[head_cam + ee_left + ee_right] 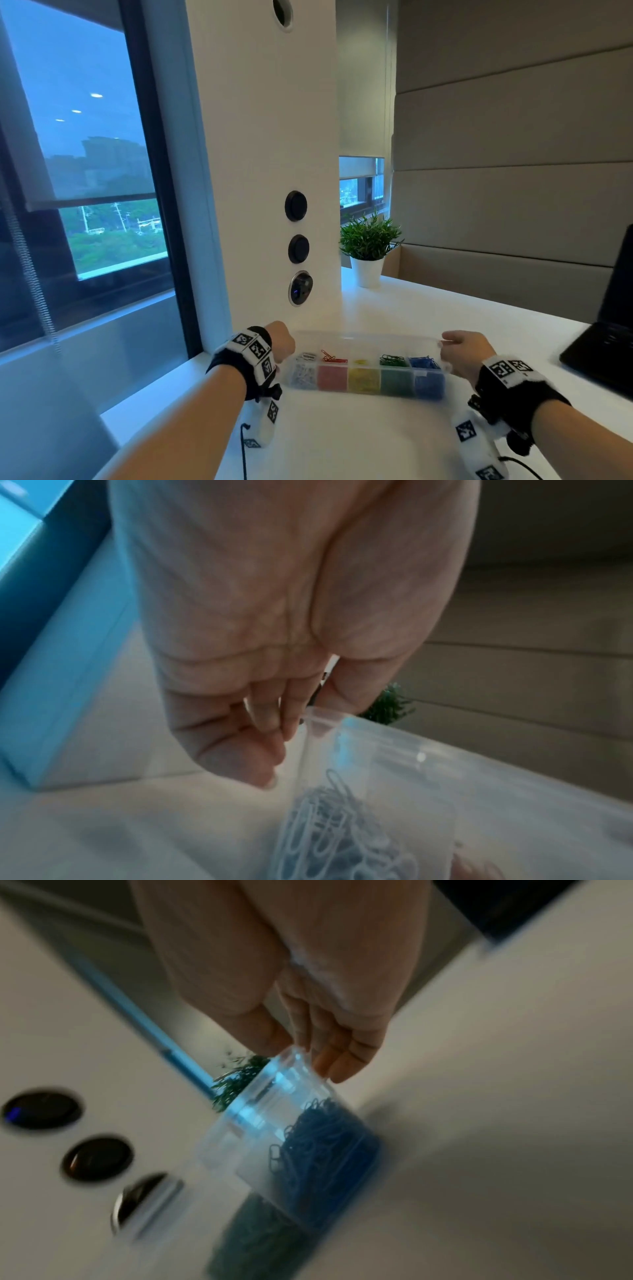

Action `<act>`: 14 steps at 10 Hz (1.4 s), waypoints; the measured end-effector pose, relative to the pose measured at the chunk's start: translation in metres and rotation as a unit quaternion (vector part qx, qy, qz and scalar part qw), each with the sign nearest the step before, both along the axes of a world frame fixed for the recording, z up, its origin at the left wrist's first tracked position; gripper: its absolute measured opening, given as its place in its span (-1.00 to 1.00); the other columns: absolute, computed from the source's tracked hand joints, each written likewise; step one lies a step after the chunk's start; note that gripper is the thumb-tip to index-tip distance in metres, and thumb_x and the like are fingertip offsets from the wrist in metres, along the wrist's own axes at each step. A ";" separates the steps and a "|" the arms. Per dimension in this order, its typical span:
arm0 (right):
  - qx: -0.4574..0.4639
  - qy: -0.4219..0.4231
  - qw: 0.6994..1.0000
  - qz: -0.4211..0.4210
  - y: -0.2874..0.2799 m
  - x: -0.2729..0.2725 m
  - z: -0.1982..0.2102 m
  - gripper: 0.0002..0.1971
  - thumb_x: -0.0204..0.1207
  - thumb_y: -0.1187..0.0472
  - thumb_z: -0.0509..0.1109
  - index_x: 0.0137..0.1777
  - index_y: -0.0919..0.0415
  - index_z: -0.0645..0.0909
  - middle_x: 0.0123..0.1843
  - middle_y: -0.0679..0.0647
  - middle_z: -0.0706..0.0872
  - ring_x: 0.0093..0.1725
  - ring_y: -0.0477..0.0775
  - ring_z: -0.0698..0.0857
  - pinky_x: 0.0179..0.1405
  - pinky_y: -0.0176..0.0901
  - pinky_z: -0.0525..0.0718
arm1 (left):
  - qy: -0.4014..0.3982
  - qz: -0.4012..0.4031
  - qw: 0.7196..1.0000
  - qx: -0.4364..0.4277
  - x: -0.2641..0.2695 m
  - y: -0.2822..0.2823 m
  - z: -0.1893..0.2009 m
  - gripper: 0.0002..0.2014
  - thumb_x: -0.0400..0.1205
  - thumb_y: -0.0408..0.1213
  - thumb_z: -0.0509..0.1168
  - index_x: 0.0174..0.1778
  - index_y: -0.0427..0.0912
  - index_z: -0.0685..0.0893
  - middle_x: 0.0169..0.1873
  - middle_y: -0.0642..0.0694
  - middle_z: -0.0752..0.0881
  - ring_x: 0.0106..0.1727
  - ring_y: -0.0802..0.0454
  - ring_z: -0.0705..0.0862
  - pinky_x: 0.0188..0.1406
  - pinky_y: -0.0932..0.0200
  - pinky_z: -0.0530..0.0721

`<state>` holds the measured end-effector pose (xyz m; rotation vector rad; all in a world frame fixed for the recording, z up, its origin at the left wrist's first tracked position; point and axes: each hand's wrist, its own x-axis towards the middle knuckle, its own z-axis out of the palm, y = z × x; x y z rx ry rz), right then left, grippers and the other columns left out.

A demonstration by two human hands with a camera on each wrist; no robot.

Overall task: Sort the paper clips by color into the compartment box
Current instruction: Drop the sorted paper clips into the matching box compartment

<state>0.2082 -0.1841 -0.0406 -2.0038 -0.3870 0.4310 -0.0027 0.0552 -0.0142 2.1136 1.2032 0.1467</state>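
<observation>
The left hand (281,341) pinches the left end of the clear box (366,377), thumb and curled fingers (270,718) meeting at its corner; the wrist view is blurred, so how firm the contact is cannot be told. The right hand (460,351) holds the right end the same way, fingers (339,1053) bent down over the box's edge and thumb on the other side.

The box lies between the two hands on a white table (342,438), its long side facing the person. Its row of compartments holds paper clips sorted by colour: from the box's left end, white clips (303,371), red clips (333,375), yellow clips (363,378), green clips (396,380) and blue clips (428,382) at its right end.

Behind the box stands a white pillar (267,171) with three round dark fittings. Beyond the box's right end sits a potted plant (368,246). Further right of the box is a black laptop (606,342).
</observation>
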 end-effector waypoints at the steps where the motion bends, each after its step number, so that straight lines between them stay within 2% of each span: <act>1: 0.021 0.095 0.995 0.024 0.008 0.018 -0.014 -0.58 0.60 0.33 0.37 0.46 0.29 0.51 0.42 0.35 0.57 0.31 0.34 0.59 0.33 0.29 0.60 | -0.013 -0.026 0.997 -0.073 0.007 0.015 -0.002 -0.85 0.69 -0.51 0.13 -0.01 -0.22 0.57 0.25 -0.22 0.67 -0.37 0.08 0.53 -0.39 0.22 0.62; 2: 0.082 0.162 0.982 0.059 0.011 0.040 -0.025 -0.48 0.59 0.45 0.28 0.55 0.20 0.42 0.56 0.36 0.43 0.53 0.47 0.41 0.45 0.37 0.44 | -0.062 -0.019 0.982 -0.178 0.009 0.026 -0.009 -0.46 0.58 -0.67 0.00 0.46 -0.25 0.48 0.27 -0.14 0.63 -0.38 0.04 0.43 -0.50 0.19 0.49; 3: 0.090 0.168 0.978 0.080 0.011 0.039 -0.022 -0.38 0.55 0.57 0.21 0.57 0.13 0.38 0.56 0.26 0.43 0.56 0.43 0.37 0.44 0.33 0.43 | -0.097 -0.002 0.974 -0.205 0.009 0.031 -0.013 -0.38 0.56 -0.69 -0.02 0.48 -0.12 0.48 0.26 -0.13 0.61 -0.37 0.04 0.40 -0.51 0.20 0.50; 4: 0.108 0.185 0.974 0.072 0.010 0.044 -0.018 -0.21 0.47 0.71 0.15 0.62 0.03 0.33 0.47 -0.05 0.53 0.58 0.23 0.37 0.54 0.36 0.35 | -0.116 -0.003 0.969 -0.217 0.008 0.032 -0.013 -0.38 0.61 -0.70 0.01 0.50 -0.06 0.46 0.27 -0.13 0.56 -0.41 0.06 0.36 -0.44 0.14 0.57; 5: 0.108 0.195 0.973 0.064 0.010 0.037 -0.010 -0.22 0.50 0.71 0.12 0.60 -0.01 0.36 0.51 -0.07 0.52 0.57 0.23 0.36 0.36 0.42 0.52 | -0.131 -0.008 0.965 -0.226 0.004 0.029 -0.012 -0.31 0.66 -0.63 0.08 0.64 0.07 0.27 0.29 -0.11 0.58 -0.40 0.08 0.39 -0.43 0.12 0.62; 6: 0.092 0.184 0.978 0.047 0.011 0.034 -0.006 -0.25 0.53 0.69 0.13 0.58 -0.03 0.39 0.48 -0.08 0.55 0.50 0.23 0.42 -0.03 0.32 0.68 | -0.137 -0.026 0.967 -0.212 0.003 0.028 -0.013 -0.23 0.66 -0.58 0.12 0.67 0.22 0.11 0.24 -0.09 0.62 -0.41 0.08 0.40 -0.42 0.12 0.65; 7: 0.088 0.181 0.979 0.026 0.011 0.033 -0.005 -0.27 0.52 0.70 0.13 0.54 -0.01 0.44 0.40 -0.08 0.61 0.45 0.22 0.47 -0.11 0.20 0.68 | -0.131 -0.032 0.972 -0.192 0.003 0.025 -0.010 -0.21 0.64 -0.57 0.16 0.66 0.26 0.11 0.20 -0.14 0.63 -0.39 0.07 0.42 -0.38 0.09 0.68; 8: 0.109 0.178 0.978 0.010 0.006 0.035 -0.006 -0.29 0.50 0.73 0.14 0.48 0.02 0.52 0.29 -0.06 0.67 0.42 0.21 0.52 0.21 0.24 0.61 | -0.126 -0.049 0.971 -0.199 0.005 0.021 -0.009 -0.20 0.63 -0.57 0.19 0.64 0.25 0.10 0.12 -0.20 0.66 -0.41 0.07 0.46 -0.39 0.07 0.71; 9: 0.104 0.163 0.981 0.005 0.003 0.035 -0.005 -0.31 0.50 0.72 0.18 0.46 0.04 0.55 0.30 -0.02 0.69 0.41 0.22 0.55 0.24 0.23 0.62 | -0.130 -0.050 0.970 -0.198 0.008 0.018 -0.008 -0.24 0.65 -0.56 0.19 0.63 0.26 0.14 0.04 -0.22 0.64 -0.43 0.08 0.47 -0.37 0.06 0.73; 10: 0.056 0.056 0.997 0.025 0.001 0.027 0.000 -0.38 0.57 0.61 0.20 0.55 0.10 0.46 0.46 0.14 0.59 0.42 0.29 0.55 0.26 0.21 0.62 | -0.144 -0.036 0.971 -0.189 0.009 0.016 -0.007 -0.40 0.72 -0.50 0.14 0.59 0.19 0.28 0.02 -0.28 0.67 -0.46 0.04 0.53 -0.34 0.00 0.77; 11: -0.021 -0.138 0.988 0.067 -0.008 0.021 0.010 -0.41 0.58 0.53 0.19 0.60 0.16 0.38 0.56 0.15 0.48 0.49 0.23 0.50 0.40 0.04 0.51 | -0.176 -0.015 0.965 -0.194 0.002 0.011 0.006 -0.54 0.72 -0.45 0.07 0.53 -0.01 0.41 0.24 -0.24 0.60 -0.43 -0.09 0.63 -0.14 -0.14 0.79; 12: -0.050 -0.183 0.971 0.145 -0.022 0.009 0.026 -0.38 0.55 0.50 0.18 0.59 0.05 0.41 0.56 0.00 0.44 0.54 0.18 0.46 0.49 0.04 0.44 | -0.155 -0.028 0.981 -0.113 0.000 -0.005 0.025 -0.64 0.72 -0.22 0.17 0.44 -0.20 0.52 0.35 -0.20 0.53 -0.02 -0.24 0.68 0.05 -0.12 0.65; 13: -0.250 -0.271 0.888 0.274 -0.025 -0.016 0.033 -0.53 0.65 0.25 0.19 0.56 0.07 0.44 0.65 -0.10 0.32 0.59 0.06 0.36 0.62 0.01 0.29 | -0.028 -0.082 0.996 0.007 -0.005 -0.026 0.021 -0.58 0.79 -0.19 0.05 0.49 -0.34 0.48 0.47 -0.32 0.48 0.46 -0.29 0.47 0.38 -0.05 0.45; 14: -0.385 -0.357 0.795 0.304 -0.022 -0.036 0.031 -0.58 0.71 0.09 0.13 0.54 0.12 0.43 0.58 0.01 0.40 0.46 0.08 0.49 0.48 -0.05 0.44 | 0.129 -0.169 0.963 0.168 -0.012 -0.032 0.008 -0.50 0.77 -0.04 0.10 0.64 -0.08 0.34 0.64 -0.09 0.28 0.61 -0.11 0.31 0.55 0.04 0.28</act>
